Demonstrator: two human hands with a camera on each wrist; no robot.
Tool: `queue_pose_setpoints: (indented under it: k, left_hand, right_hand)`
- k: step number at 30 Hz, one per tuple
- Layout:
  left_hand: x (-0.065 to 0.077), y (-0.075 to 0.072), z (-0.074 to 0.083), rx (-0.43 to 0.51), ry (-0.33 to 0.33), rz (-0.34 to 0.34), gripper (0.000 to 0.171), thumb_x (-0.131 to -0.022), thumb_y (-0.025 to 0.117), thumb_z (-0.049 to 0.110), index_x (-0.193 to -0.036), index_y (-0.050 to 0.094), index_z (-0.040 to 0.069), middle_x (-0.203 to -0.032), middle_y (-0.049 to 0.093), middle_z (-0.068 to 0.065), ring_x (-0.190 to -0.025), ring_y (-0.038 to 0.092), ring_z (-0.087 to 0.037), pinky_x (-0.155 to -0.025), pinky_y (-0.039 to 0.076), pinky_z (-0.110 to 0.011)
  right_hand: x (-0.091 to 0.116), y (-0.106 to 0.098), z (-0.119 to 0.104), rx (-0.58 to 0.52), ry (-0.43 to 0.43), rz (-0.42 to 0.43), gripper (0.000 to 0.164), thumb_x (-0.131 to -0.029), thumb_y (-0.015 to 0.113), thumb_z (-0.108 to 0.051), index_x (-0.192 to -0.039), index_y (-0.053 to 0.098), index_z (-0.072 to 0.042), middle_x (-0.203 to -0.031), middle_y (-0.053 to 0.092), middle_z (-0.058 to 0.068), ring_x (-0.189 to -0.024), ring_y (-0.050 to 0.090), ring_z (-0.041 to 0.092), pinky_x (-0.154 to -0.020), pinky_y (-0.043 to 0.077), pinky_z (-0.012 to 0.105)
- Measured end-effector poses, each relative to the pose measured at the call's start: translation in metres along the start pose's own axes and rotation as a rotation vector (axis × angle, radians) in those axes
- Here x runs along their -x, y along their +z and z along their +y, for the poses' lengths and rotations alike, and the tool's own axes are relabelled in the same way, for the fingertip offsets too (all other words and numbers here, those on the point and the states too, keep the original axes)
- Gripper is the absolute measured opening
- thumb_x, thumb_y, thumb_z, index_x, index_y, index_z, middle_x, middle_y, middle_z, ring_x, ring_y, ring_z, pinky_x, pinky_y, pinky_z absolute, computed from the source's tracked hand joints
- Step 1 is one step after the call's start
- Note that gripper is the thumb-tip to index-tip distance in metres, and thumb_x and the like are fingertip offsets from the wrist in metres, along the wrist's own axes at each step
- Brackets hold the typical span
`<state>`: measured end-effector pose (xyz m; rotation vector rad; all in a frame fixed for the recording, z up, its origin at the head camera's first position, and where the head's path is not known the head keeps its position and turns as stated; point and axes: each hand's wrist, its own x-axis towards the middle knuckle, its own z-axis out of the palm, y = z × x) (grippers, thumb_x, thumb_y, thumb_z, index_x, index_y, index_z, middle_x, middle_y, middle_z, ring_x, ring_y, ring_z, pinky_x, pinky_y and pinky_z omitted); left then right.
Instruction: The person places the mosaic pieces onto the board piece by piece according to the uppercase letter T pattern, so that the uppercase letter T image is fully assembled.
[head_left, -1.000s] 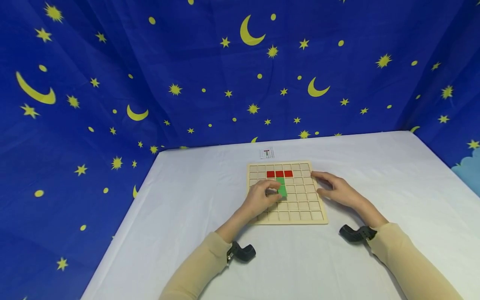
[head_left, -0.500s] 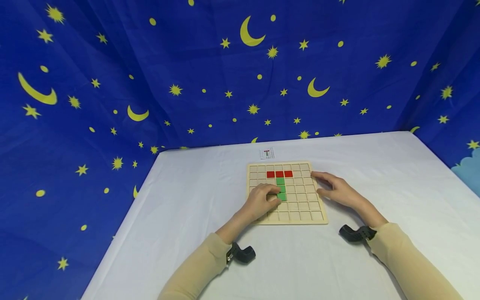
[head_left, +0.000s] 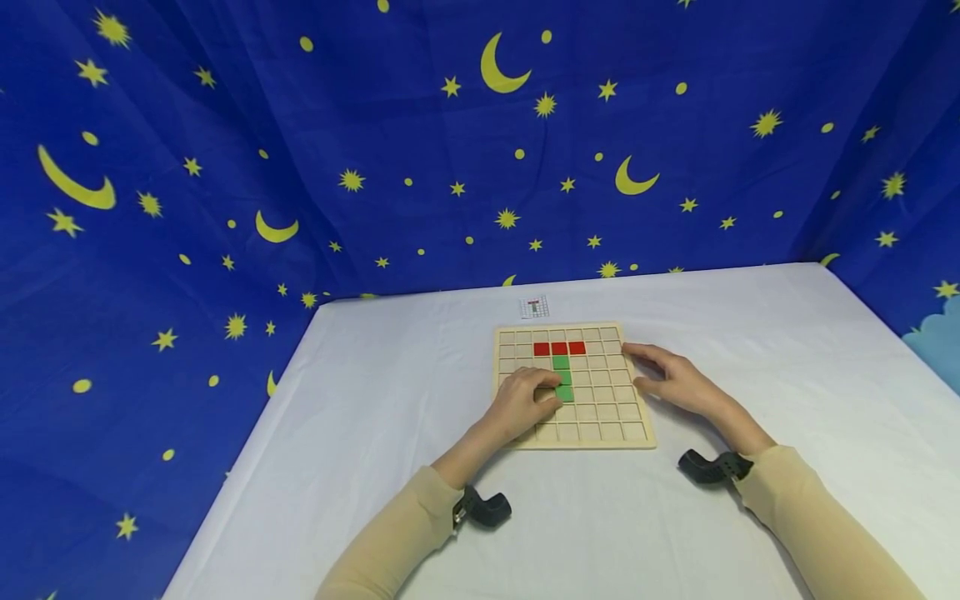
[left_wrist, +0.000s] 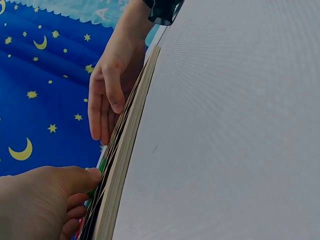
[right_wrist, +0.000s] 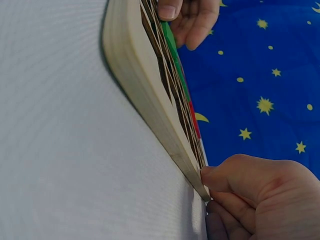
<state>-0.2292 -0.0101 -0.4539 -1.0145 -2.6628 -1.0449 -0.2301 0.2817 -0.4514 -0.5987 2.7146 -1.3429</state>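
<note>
A square wooden grid board (head_left: 609,412) lies on the white table. Three red tiles (head_left: 558,348) sit side by side in one of its upper rows, and green tiles (head_left: 561,362) run down a column below the middle one. My left hand (head_left: 517,404) is over the board, its thumb and index finger at the lowest green tile (head_left: 565,394), which looks flat in its cell. Beside the board's right edge is my right hand (head_left: 678,383), fingers spread along it. In the right wrist view its thumb (right_wrist: 225,175) touches the board's edge.
Behind the board lies a small card (head_left: 534,307) printed with a grid and a red and green T shape. A blue curtain (head_left: 420,125) with yellow moons and stars hangs behind and beside the table (head_left: 360,400). Each wrist wears a black mount (head_left: 486,507).
A green tile that the left hand held tilted over the column now lies flat in its cell. The left hand has come slightly lower. The right hand has stayed in place.
</note>
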Motion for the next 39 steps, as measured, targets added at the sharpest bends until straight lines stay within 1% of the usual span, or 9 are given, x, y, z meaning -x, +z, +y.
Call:
queue_pose_setpoints:
  k: [10, 16, 22, 25, 29, 32, 34, 37, 39]
  left_hand:
    - [0.001, 0.000, -0.002, 0.013, -0.024, 0.030, 0.031, -0.084, 0.073, 0.022, -0.111, 0.068, 0.008, -0.110, 0.066, -0.001, -0.106, 0.056, -0.014, -0.095, 0.042, -0.025]
    - [0.000, 0.001, -0.002, 0.028, -0.029, 0.024, 0.031, -0.084, 0.073, 0.021, -0.111, 0.068, 0.007, -0.110, 0.066, -0.001, -0.106, 0.056, -0.015, -0.095, 0.041, -0.025]
    - [0.000, 0.002, -0.001, 0.056, -0.027, 0.037, 0.030, -0.084, 0.073, 0.021, -0.110, 0.068, 0.007, -0.108, 0.067, -0.001, -0.103, 0.057, -0.013, -0.091, 0.044, -0.024]
    - [-0.002, -0.003, 0.000, 0.115, -0.036, 0.055, 0.030, -0.086, 0.071, 0.023, -0.111, 0.067, 0.006, -0.108, 0.066, -0.001, -0.103, 0.057, -0.013, -0.088, 0.046, -0.025]
    - [-0.004, -0.016, -0.002, 0.167, -0.057, 0.092, 0.033, -0.089, 0.067, 0.028, -0.113, 0.066, 0.005, -0.108, 0.066, -0.002, -0.103, 0.057, -0.016, -0.086, 0.048, -0.031]
    - [0.000, -0.031, -0.008, 0.157, -0.082, 0.126, 0.036, -0.090, 0.065, 0.031, -0.115, 0.065, 0.005, -0.107, 0.066, -0.003, -0.103, 0.057, -0.018, -0.086, 0.048, -0.036]
    - [0.003, -0.042, -0.014, 0.144, -0.101, 0.171, 0.037, -0.090, 0.066, 0.031, -0.115, 0.065, 0.004, -0.106, 0.066, -0.004, -0.102, 0.058, -0.020, -0.086, 0.048, -0.039]
    - [0.010, -0.059, -0.026, 0.118, -0.145, 0.254, 0.035, -0.089, 0.067, 0.030, -0.113, 0.066, 0.005, -0.104, 0.067, -0.003, -0.100, 0.058, -0.021, -0.088, 0.047, -0.041]
    - [0.016, -0.068, -0.033, 0.097, -0.165, 0.283, 0.034, -0.088, 0.068, 0.029, -0.112, 0.067, 0.004, -0.103, 0.068, -0.004, -0.100, 0.058, -0.022, -0.088, 0.046, -0.041]
  right_hand:
    - [-0.001, 0.002, 0.001, 0.009, 0.001, -0.002, 0.056, -0.088, 0.064, -0.007, -0.138, 0.041, 0.005, -0.142, 0.039, 0.023, -0.131, 0.033, 0.039, -0.107, 0.026, 0.052]
    - [-0.001, 0.001, 0.001, 0.000, -0.002, -0.005, 0.056, -0.088, 0.064, -0.006, -0.138, 0.041, 0.005, -0.142, 0.039, 0.023, -0.131, 0.033, 0.039, -0.107, 0.026, 0.052]
    - [0.000, 0.002, 0.002, -0.009, 0.007, -0.008, 0.057, -0.088, 0.065, -0.007, -0.138, 0.041, 0.005, -0.142, 0.039, 0.023, -0.131, 0.033, 0.039, -0.107, 0.026, 0.051]
    - [-0.001, 0.001, 0.003, -0.010, 0.003, 0.003, 0.056, -0.088, 0.065, -0.007, -0.137, 0.041, 0.006, -0.141, 0.039, 0.023, -0.131, 0.034, 0.039, -0.107, 0.026, 0.051]
    - [-0.003, 0.001, 0.005, -0.022, -0.017, 0.004, 0.055, -0.090, 0.064, -0.012, -0.137, 0.042, 0.005, -0.141, 0.040, 0.023, -0.131, 0.035, 0.038, -0.107, 0.026, 0.050]
    - [0.000, -0.002, 0.007, -0.064, -0.035, 0.005, 0.053, -0.093, 0.061, -0.017, -0.138, 0.041, 0.005, -0.141, 0.040, 0.022, -0.130, 0.036, 0.038, -0.108, 0.028, 0.042]
    - [0.004, -0.007, 0.007, -0.097, -0.039, 0.025, 0.052, -0.095, 0.059, -0.019, -0.138, 0.041, 0.005, -0.141, 0.040, 0.022, -0.130, 0.036, 0.038, -0.106, 0.031, 0.029]
    - [0.012, -0.016, 0.005, -0.143, -0.030, 0.060, 0.051, -0.097, 0.056, -0.019, -0.138, 0.040, 0.006, -0.141, 0.039, 0.023, -0.131, 0.034, 0.039, -0.100, 0.030, 0.011]
    - [0.017, -0.021, 0.003, -0.142, -0.008, 0.062, 0.052, -0.097, 0.056, -0.020, -0.139, 0.039, 0.006, -0.141, 0.039, 0.024, -0.130, 0.034, 0.040, -0.095, 0.030, 0.005]
